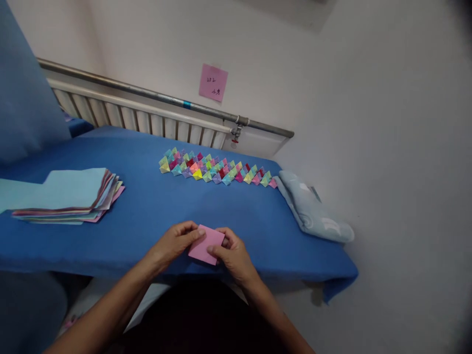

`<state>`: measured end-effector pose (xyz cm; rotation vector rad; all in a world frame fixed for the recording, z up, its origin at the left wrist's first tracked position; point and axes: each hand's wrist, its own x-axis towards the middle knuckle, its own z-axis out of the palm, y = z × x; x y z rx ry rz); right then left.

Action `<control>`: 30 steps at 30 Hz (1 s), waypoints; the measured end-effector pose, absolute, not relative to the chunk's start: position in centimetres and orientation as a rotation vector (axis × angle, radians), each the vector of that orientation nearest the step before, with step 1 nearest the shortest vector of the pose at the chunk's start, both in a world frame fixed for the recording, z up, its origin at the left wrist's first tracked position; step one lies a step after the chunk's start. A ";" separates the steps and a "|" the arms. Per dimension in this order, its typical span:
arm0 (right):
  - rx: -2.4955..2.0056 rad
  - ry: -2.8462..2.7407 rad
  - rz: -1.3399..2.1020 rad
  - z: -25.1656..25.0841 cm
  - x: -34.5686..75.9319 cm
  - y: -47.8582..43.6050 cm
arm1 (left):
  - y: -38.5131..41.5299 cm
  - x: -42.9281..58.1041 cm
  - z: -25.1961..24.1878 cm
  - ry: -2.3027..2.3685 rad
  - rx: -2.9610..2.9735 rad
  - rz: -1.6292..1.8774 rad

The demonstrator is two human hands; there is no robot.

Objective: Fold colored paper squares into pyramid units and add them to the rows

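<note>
Blue table (147, 206), pink folded paper (206, 244), both hands

A table (155, 206) draped in blue cloth stands in a corner of plain white walls (387, 123). Behind it, a white ribbed radiator (147, 120) runs beneath a grey pipe (155, 96). A pink note (213, 82) is stuck above. Dim, even light.

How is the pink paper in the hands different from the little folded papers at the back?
The pink paper is one flat piece; the folded papers are many small pointed shapes. The pink paper is held in the left hand and right hand; the folded papers lie on the blue cloth. Both are coloured paper.
</note>
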<state>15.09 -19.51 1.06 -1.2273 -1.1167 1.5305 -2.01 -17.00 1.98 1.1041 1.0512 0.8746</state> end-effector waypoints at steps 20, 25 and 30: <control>-1.257 -1.201 1.493 0.9 15.8 -15.7 | -11.0 -1.4 3.1 1.099 1.206 0.919; -1.284 -1.188 1.491 1.2 15.7 -11.4 | -6.2 -1.0 2.9 1.118 1.200 0.933; -1.292 -1.161 1.565 1.5 16.4 -7.6 | -1.6 -0.5 2.0 1.129 1.217 0.907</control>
